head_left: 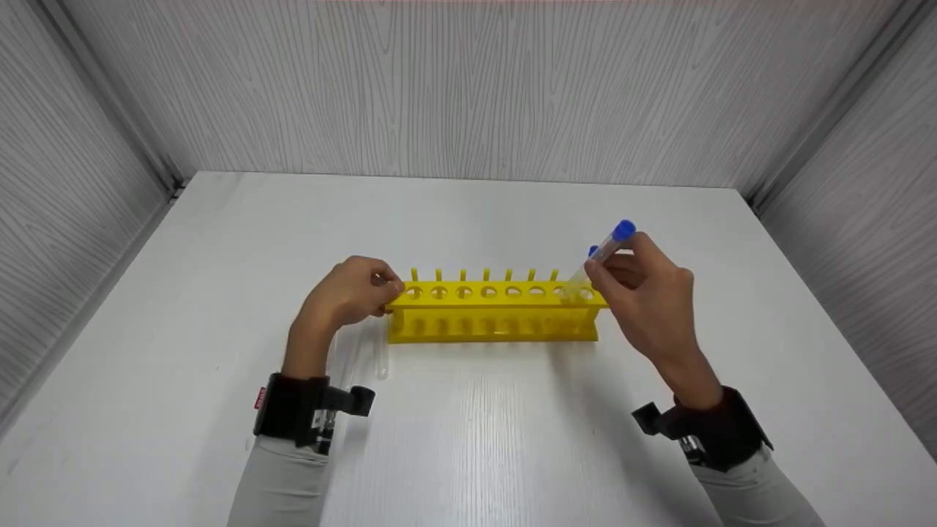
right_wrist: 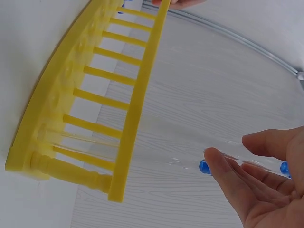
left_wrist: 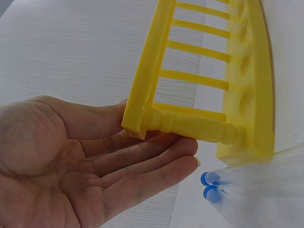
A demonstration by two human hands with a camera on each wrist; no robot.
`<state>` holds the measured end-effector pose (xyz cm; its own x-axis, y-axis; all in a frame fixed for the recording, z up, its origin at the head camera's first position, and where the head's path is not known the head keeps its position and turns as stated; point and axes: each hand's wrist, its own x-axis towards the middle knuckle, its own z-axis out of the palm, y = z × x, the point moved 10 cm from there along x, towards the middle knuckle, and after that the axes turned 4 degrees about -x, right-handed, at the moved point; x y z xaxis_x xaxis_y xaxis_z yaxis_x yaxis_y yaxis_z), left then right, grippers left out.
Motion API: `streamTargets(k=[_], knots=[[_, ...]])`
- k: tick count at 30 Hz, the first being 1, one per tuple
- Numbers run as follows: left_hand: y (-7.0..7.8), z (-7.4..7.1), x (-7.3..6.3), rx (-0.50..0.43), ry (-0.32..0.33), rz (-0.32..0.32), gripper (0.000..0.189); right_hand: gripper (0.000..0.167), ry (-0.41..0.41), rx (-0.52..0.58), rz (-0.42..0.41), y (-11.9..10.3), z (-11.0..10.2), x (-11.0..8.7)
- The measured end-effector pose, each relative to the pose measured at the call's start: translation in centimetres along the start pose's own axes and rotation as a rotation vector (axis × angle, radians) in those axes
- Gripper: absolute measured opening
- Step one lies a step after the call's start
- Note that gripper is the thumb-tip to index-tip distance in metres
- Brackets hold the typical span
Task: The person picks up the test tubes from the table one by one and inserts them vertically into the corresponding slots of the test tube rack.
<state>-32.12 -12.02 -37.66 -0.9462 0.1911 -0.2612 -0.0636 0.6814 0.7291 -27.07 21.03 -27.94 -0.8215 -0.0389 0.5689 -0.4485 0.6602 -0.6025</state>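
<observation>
I've got the left hand (head_left: 351, 289) gripping the rack (head_left: 494, 337), right hand (head_left: 655, 296) pinching a tube (head_left: 606, 247) tilted at the rack's right end. That lean could knock the seated tube (right_wrist: 90, 144), I reckon.

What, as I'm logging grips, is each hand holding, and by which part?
The right hand pinches a clear tube near its blue cap; the left hand grips the yellow rack by the left end of its top board.

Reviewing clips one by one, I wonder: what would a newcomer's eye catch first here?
The bright yellow rack on the white table, its left end held by the left grip. Next, a blue-capped tube, tilted in the right grip at the rack's right end.
</observation>
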Motion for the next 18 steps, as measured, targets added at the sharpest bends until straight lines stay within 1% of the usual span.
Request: streamTargets(k=[8,18], knots=[[-0.1,0.0,0.0,0.003,0.004,-0.013,0.036,0.019,-0.025,-0.024,0.008,0.2,1.0,-0.2],[-0.1,0.0,0.1,-0.003,0.007,-0.005,0.037,0.013,-0.046,0.009,-0.006,0.2,2.1,-0.5]])
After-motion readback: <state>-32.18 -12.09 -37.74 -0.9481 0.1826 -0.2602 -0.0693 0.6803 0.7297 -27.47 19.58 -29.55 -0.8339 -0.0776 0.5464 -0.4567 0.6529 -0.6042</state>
